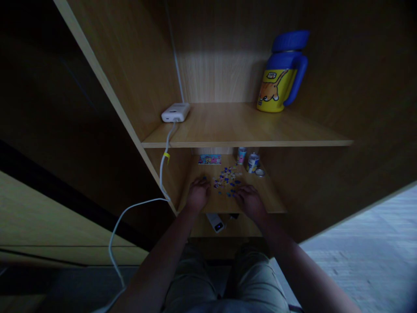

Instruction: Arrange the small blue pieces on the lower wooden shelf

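Note:
Small jigsaw puzzle pieces (225,177), mostly blue, white and yellow, lie scattered on the lower shelf board (270,198). My left hand (198,194) rests at the left of the pile with its fingers curled in; a blue piece (204,178) shows just past its fingers. On the right, my right hand (250,201) has bent fingers at the edge of the loose pieces. What either hand's fingertips hold is too small and dark to tell. Behind the pile lies a colourful printed picture card (210,159). Two printed tins stand at the back right, a slim one (241,155) and a wider one (253,163).
A round metal lid (259,173) lies by the wider tin. Above, the upper shelf (224,124) overhangs, holding a white power bank (176,112) with a cable (162,169) and a blue-and-yellow jug (276,82). Below sits a white device (215,222) with a lit display.

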`<action>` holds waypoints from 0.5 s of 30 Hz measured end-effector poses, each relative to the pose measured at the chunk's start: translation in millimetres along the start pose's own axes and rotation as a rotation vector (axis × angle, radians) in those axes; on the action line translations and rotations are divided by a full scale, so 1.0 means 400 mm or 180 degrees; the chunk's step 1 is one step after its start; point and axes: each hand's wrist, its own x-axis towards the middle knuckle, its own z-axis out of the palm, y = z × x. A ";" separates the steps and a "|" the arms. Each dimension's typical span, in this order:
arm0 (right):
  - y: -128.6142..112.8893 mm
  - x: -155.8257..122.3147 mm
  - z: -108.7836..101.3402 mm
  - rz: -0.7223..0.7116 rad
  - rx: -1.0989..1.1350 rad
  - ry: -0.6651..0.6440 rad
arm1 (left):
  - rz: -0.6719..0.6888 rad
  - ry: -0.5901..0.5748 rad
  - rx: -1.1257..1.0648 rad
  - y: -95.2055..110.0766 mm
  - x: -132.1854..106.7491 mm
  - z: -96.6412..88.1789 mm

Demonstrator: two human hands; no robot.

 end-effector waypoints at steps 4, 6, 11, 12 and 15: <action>-0.004 0.003 0.000 0.0078 0.0039 -0.0015 | -0.0061 0.0040 0.0069 0.013 -0.002 -0.005; -0.005 0.004 0.000 0.0155 0.0061 -0.0002 | -0.0053 0.0052 0.0045 0.018 -0.004 -0.003; -0.016 0.010 -0.004 0.0181 -0.0066 -0.0061 | 0.0345 0.0001 -0.0215 0.016 -0.003 0.012; -0.021 0.015 -0.005 0.0138 -0.0101 -0.0097 | 0.0419 -0.0019 -0.0270 0.013 -0.002 0.017; -0.047 0.042 0.002 -0.0056 -0.0095 -0.0210 | 0.0519 -0.0076 -0.0369 0.002 0.002 0.029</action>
